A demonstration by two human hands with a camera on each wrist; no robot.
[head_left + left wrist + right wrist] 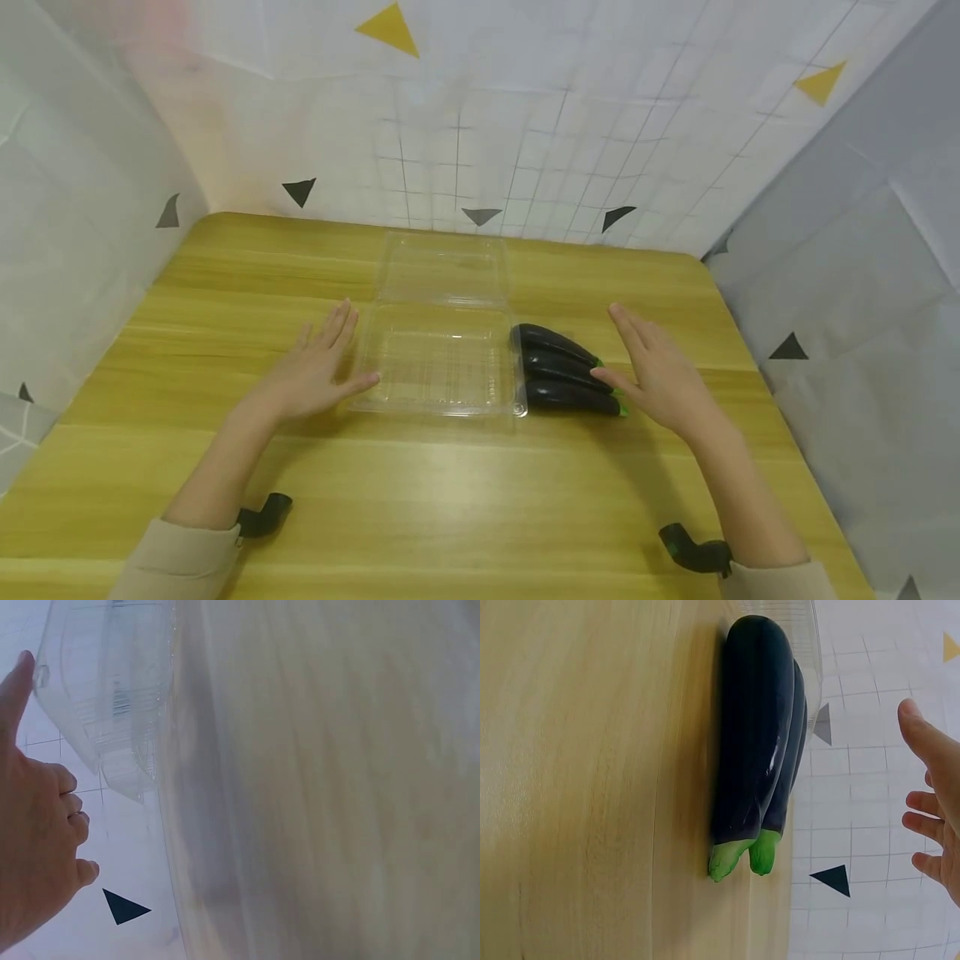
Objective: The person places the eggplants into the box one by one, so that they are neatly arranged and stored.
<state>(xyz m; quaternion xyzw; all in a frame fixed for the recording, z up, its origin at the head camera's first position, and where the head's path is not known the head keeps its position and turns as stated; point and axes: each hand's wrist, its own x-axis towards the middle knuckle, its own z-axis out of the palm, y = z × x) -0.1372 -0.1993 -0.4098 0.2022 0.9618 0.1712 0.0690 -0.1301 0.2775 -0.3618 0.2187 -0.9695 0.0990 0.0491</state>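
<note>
A clear plastic clamshell box (435, 410) lies with its lid (442, 267) folded back toward the wall. Three dark eggplants (562, 367) with green stem ends lie side by side against its right edge; in the right wrist view the nearest eggplant (754, 735) partly hides the others. My left hand (311, 375), fingers extended and thumb spread, is beside the box's left edge and holds nothing. Above the stem ends of the eggplants is my right hand (660, 375), its fingers extended and thumb apart, gripping nothing. In the left wrist view, the left hand (37, 832) appears near the box (112, 682).
The wooden table (450, 508) has a white sheet wall (480, 150) with grid lines and triangle marks behind it. More sheeting (862, 333) stands along the right side. A black wrist camera mount (266, 515) sits on the left forearm, another (697, 552) on the right.
</note>
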